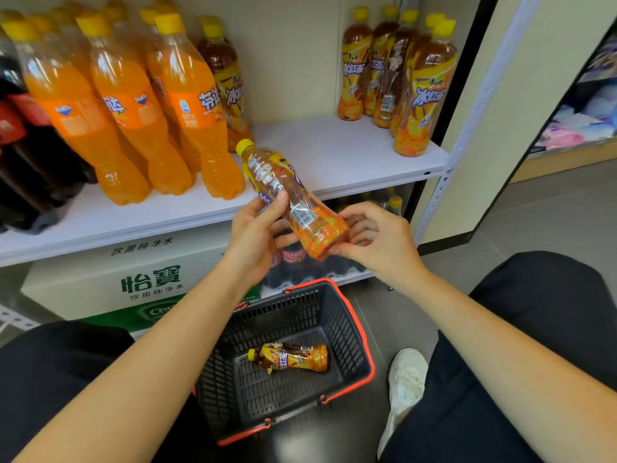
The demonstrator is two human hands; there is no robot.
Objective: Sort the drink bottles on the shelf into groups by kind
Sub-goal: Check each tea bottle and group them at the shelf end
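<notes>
Head view. I hold one tea bottle in both hands, in front of the shelf edge and clear of it. It is tilted, with the cap up and to the far left. My left hand has thumb and fingers curled round the bottle's middle. My right hand cups its base with bent fingers.

Shelf, left to right:
- Colas stand at the far left.
- Sodas stand in a tight block beside them.
- One stray tea stands just behind the right edge of the soda block.
- A wide bare stretch follows.
- The tea group stands at the right end.

On the floor near me, the basket holds one more tea, the basket bottle, lying on its side.

Finding: I judge the sort to be well advanced but not complete. The colas, sodas and most teas appear grouped.

Outstanding:
- The tea bottle in my hands needs placing with the tea group.
- The basket bottle needs the same.
- The stray tea sits against the sodas, well apart from its kind, and probably needs moving right.

The back rows are partly hidden, so I cannot confirm that no other bottle is misplaced.
</notes>
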